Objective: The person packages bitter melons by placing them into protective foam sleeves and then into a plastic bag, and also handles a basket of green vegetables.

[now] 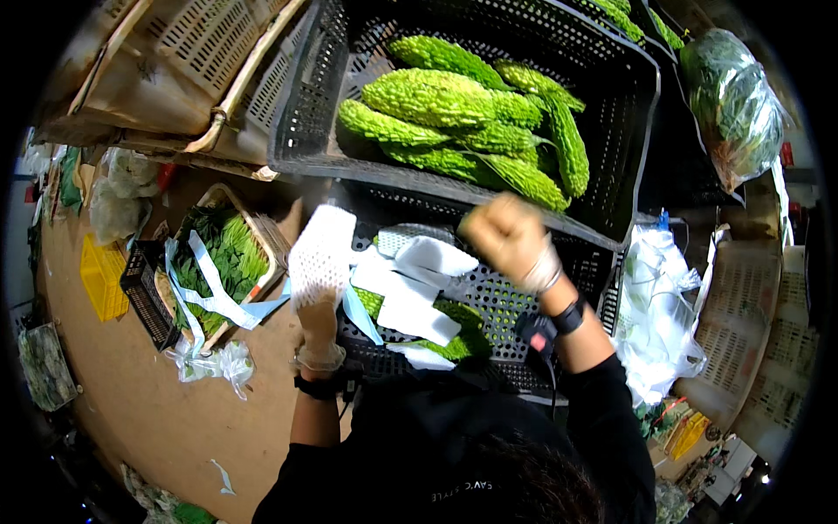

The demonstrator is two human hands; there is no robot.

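My gloved left hand [319,321] is at the left of a lower black plastic crate [517,301], with a white foam net sleeve [323,252] over its fingers, which are mostly hidden. Above the lower crate's far right part, my gloved right hand [510,239] is blurred, its fingers curled; nothing shows in it. More flat white foam net sleeves [419,314] lie in a heap in the lower crate, over bitter melons [465,331]. Several bitter melons [425,98] fill the middle of the upper black crate [458,190], just beyond my hands.
Left stands a basket of leafy greens [242,255] beside a small black crate [147,295] and a yellow crate [105,278]. White plastic bags [658,314] hang at the right. A clear bag of vegetables [733,105] is at the upper right. Brown crates [203,46] stand upper left.
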